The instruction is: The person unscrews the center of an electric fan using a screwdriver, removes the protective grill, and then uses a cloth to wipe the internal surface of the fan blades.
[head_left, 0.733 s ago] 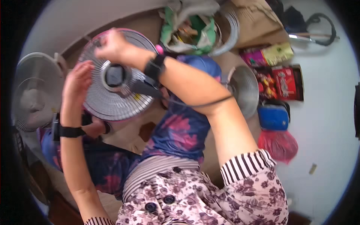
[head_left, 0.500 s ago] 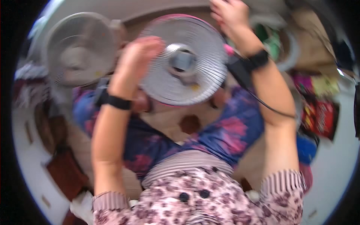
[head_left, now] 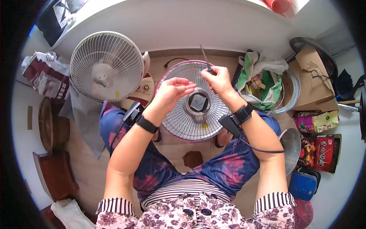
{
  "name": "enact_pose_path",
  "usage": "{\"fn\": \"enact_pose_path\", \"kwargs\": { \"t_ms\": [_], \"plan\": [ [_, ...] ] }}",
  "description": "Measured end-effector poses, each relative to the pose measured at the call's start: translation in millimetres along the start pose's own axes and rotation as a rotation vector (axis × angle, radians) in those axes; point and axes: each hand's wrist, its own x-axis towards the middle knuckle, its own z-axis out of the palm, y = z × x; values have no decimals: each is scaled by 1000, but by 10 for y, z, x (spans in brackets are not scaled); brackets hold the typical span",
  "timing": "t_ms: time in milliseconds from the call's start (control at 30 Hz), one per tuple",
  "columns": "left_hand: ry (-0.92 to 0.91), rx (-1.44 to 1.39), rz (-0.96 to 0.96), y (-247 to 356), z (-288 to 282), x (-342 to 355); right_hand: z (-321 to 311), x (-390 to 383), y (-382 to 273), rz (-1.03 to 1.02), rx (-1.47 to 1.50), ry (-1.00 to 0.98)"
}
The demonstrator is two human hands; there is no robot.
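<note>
Between my knees stands a round heater [head_left: 183,124] with a pink rim, a silver wire grille and a grey plate on its central hub. My left hand [head_left: 173,91] is over the grille's left part, its fingers stretched out and nothing visible in it. Over the upper right of the grille, my right hand [head_left: 218,80] is closed on a screwdriver [head_left: 204,57], whose thin shaft points up and away from me. Dark straps circle both wrists, each with a small black device.
A white fan [head_left: 106,65] stands to the left of the heater. At right are a green and white bag [head_left: 267,89], a coil of wire [head_left: 293,93], a torn cardboard box [head_left: 312,80], a metal bowl [head_left: 290,147] and a blue case [head_left: 303,185]. A white wall rises behind.
The view has tilted and sharpened, so the heater and fan sit lower in the picture. My hands are closer together over the grille, and the screwdriver now shows in my right hand.
</note>
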Motion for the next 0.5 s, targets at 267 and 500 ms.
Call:
{"fn": "enact_pose_path", "kwargs": {
  "t_ms": [267,500],
  "plan": [
    [41,27,23,-40,-97,17,-70,-59,-12,68,20,-39],
    [58,103,74,58,-144,-49,40,30,108,63,-10,-68]
  ]
}}
